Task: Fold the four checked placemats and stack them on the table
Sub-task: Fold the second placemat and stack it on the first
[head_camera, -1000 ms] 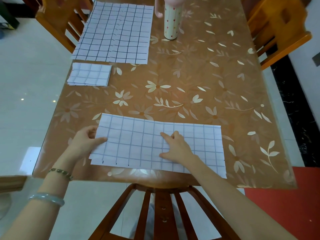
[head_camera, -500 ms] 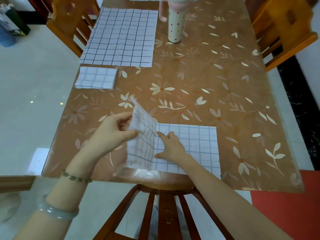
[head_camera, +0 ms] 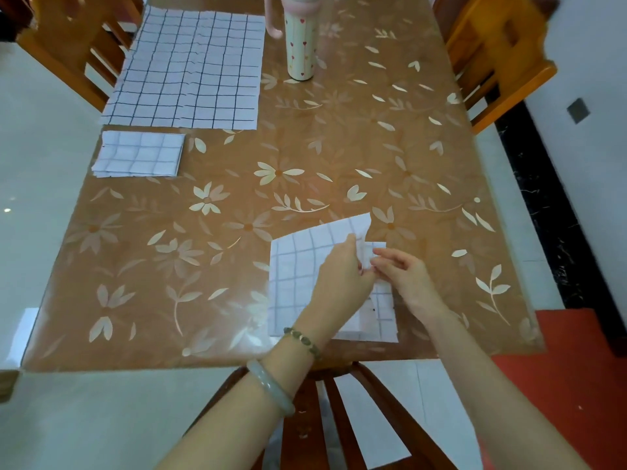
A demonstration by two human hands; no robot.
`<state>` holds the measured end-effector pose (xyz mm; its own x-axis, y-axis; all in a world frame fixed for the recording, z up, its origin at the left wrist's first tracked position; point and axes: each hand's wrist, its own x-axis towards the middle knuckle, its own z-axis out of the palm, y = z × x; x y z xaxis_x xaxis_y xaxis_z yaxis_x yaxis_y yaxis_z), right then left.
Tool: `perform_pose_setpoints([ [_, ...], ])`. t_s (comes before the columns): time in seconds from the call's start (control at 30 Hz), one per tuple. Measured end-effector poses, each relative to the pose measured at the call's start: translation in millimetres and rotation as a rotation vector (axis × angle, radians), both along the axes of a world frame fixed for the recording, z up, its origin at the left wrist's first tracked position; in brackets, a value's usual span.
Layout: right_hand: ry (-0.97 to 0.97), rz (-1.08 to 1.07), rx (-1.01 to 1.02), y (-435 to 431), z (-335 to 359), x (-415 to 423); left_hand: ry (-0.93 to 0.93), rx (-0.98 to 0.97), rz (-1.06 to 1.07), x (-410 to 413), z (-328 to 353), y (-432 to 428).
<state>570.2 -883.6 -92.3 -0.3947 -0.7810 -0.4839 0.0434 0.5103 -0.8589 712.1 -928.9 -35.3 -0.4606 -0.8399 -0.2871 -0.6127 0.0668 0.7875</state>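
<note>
A white checked placemat [head_camera: 295, 276] lies at the near edge of the brown floral table [head_camera: 305, 157], its left half folded over to the right. My left hand [head_camera: 342, 269] pinches the folded flap near its upper right corner, which still stands a little off the mat. My right hand [head_camera: 403, 269] pinches the right edge of the same placemat just beside it. A small folded placemat [head_camera: 140, 157] rests near the left edge. An unfolded placemat [head_camera: 190, 67] lies flat at the far left. A strip of another placemat shows at the top edge.
A tall patterned cup with a pink handle [head_camera: 302, 45] stands at the far middle of the table. Wooden chairs stand at the far left [head_camera: 68, 39], far right [head_camera: 498, 56] and right below me [head_camera: 325, 418]. A red mat [head_camera: 576, 385] covers the floor at the right.
My left hand has carried the placemat's left half up and over to the right, halving its width. My right hand has shifted from the mat's middle to its right edge.
</note>
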Motion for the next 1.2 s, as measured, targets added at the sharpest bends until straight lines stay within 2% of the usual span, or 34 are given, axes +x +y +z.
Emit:
perform_pose_setpoints([
  [0.17, -0.031, -0.098, 0.034, 15.2, -1.0, -22.1, -0.052, 0.043, -0.003, -30.6, -36.0, 11.9],
  [0.27, -0.039, -0.07, 0.081, 16.7, -3.1, -19.6, -0.109, 0.072, -0.029, -46.5, -53.4, 18.3],
  [0.4, 0.101, 0.014, 0.186, 15.7, -20.9, -19.6, -0.122, 0.169, -0.053, -56.9, -71.6, 23.5],
  [0.47, 0.143, -0.014, 0.229, 12.8, -28.7, -18.7, -0.092, 0.196, -0.087, -54.5, -74.8, 27.3],
  [0.53, 0.172, -0.074, 0.258, 10.3, -37.8, -18.8, -0.062, 0.124, -0.124, -39.9, -76.0, 27.5],
  [0.6, 0.212, -0.072, 0.291, 10.0, -44.7, -19.1, -0.094, -0.108, -0.091, -11.9, -79.8, 16.7],
  [0.67, 0.246, -0.058, 0.305, 11.2, -46.6, -18.8, -0.171, -0.327, -0.031, 21.2, -88.7, -0.1],
  [0.73, 0.287, -0.052, 0.304, 11.7, -46.4, -18.4, -0.298, -0.448, -0.061, 50.9, -101.2, -16.0],
  [0.9, 0.391, -0.021, 0.274, 12.6, -40.1, -13.8, -0.536, -0.516, -0.232, 86.6, -126.0, -30.1],
  [1.2, 0.546, -0.051, 0.228, 14.1, -38.4, -8.6, -0.637, -0.522, -0.291, 86.7, -137.8, -26.4],
])
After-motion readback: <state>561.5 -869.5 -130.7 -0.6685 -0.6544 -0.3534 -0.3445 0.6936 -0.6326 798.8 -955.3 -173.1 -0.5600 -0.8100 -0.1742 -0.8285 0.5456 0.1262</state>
